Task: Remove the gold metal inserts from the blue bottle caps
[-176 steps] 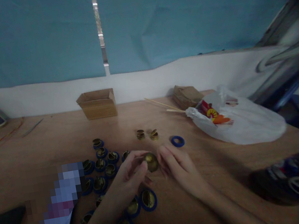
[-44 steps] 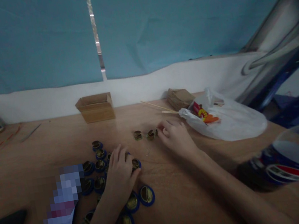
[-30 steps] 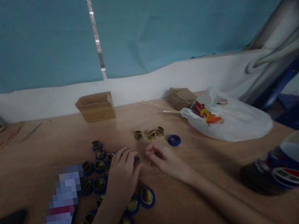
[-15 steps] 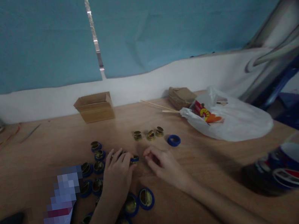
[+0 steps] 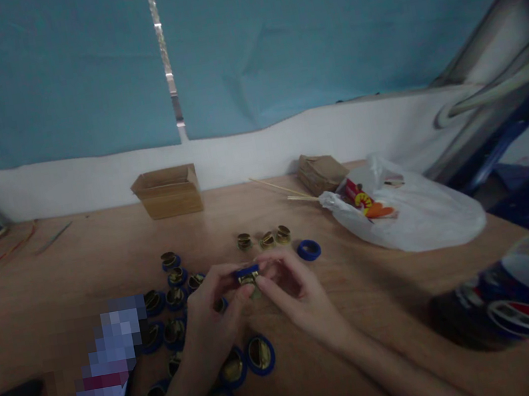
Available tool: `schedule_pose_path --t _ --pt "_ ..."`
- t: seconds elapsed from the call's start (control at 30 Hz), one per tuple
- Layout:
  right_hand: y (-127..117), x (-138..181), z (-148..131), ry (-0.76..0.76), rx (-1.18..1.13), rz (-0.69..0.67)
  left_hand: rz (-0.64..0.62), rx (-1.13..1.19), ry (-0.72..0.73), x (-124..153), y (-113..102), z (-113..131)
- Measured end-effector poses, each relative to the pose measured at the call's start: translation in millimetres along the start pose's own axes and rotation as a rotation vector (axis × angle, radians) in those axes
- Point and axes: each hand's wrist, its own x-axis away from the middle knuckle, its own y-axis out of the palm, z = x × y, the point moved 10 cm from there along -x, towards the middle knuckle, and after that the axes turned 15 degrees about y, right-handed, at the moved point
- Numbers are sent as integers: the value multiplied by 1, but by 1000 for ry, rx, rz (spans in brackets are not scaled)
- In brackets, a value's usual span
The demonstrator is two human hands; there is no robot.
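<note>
Between my two hands, just above the table, is a gold metal piece with a blue ring point(image 5: 247, 272) on it. My left hand point(image 5: 216, 307) pinches its left side, thumb in front and fingers behind. On the other side my right hand point(image 5: 294, 287) grips it the same way, both thumbs close together. Several blue-rimmed gold pieces point(image 5: 232, 365) lie around and under my left forearm. Beyond my hands stand three gold pieces without rings point(image 5: 267, 239), and a loose blue ring point(image 5: 308, 249) lies to their right.
At the back stand an open cardboard box point(image 5: 173, 199) and a crumpled brown packet point(image 5: 322, 173). A white plastic bag point(image 5: 419, 212) with thin sticks lies on the right, before a large bottle with a blue label point(image 5: 505, 300). A blurred-out phone point(image 5: 106, 373) with a cable lies left.
My hands have come together. The left has turned so its thumb shows, bringing the blue-ringed piece slightly right, and the right has closed on it too.
</note>
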Motion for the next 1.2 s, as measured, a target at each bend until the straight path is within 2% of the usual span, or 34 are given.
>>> schedule_pose_path --t 0.17,0.33,0.6,0.87,1.0,1.2 --pt "-3 6 -12 -99 93 48 82 183 -74 3 0 -7" --pt "-5 12 -27 -175 146 94 108 215 -52 4 1 -3" --pt "-6 20 -33 -218 190 159 110 245 -61 4 4 1" --pt "-5 19 -30 -177 193 171 62 157 -76 2 3 1" --pt "-4 20 -28 -181 190 165 49 110 -1 0 0 7" --pt "-3 20 -30 -203 277 184 -45 81 -3 3 8 6"
